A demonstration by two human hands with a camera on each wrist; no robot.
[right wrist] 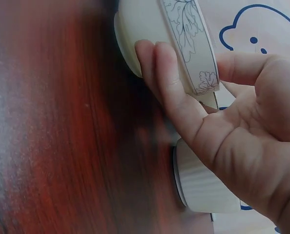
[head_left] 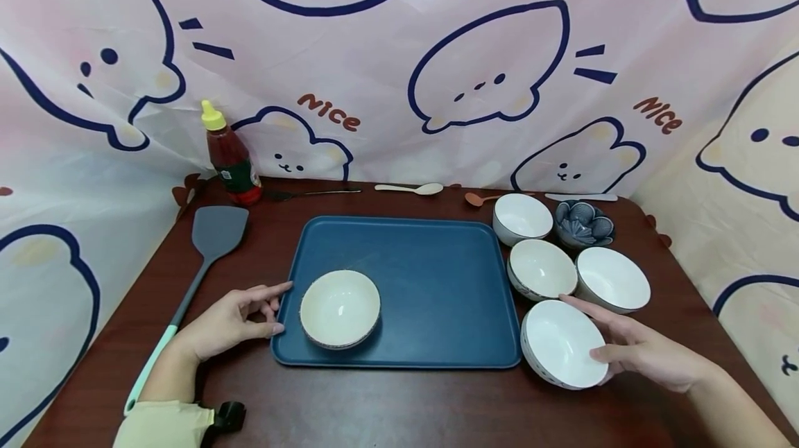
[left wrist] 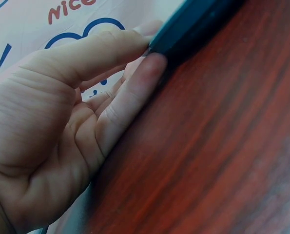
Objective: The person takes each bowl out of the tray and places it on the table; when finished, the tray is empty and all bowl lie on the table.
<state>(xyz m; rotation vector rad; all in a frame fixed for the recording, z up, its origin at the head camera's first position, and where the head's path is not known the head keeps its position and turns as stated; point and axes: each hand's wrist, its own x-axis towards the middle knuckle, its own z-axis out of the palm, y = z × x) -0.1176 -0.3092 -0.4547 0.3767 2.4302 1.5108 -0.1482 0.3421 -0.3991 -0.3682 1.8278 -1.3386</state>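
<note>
My left hand [head_left: 234, 320] is at the left edge of a blue rectangular tray [head_left: 437, 295], the thumb and a finger meeting its rim in the left wrist view. On the left part of that tray stands a cream bowl [head_left: 340, 309] with a dark-trimmed rim. At the tray's front right corner, my right hand [head_left: 637, 347] grips a white bowl [head_left: 558, 344], thumb over the rim and fingers around the outer side. In the right wrist view, a floral band [right wrist: 188, 48] runs around this bowl, and two fingertips [right wrist: 166, 63] press its lower wall.
Right of the tray cluster white bowls [head_left: 542, 268] and a dark blue petal-shaped bowl [head_left: 583, 224]. A grey spatula [head_left: 218, 233] with a mint handle lies left. A red sauce bottle [head_left: 234, 164], a white spoon [head_left: 412, 188] and a wooden spoon [head_left: 480, 199] line the back.
</note>
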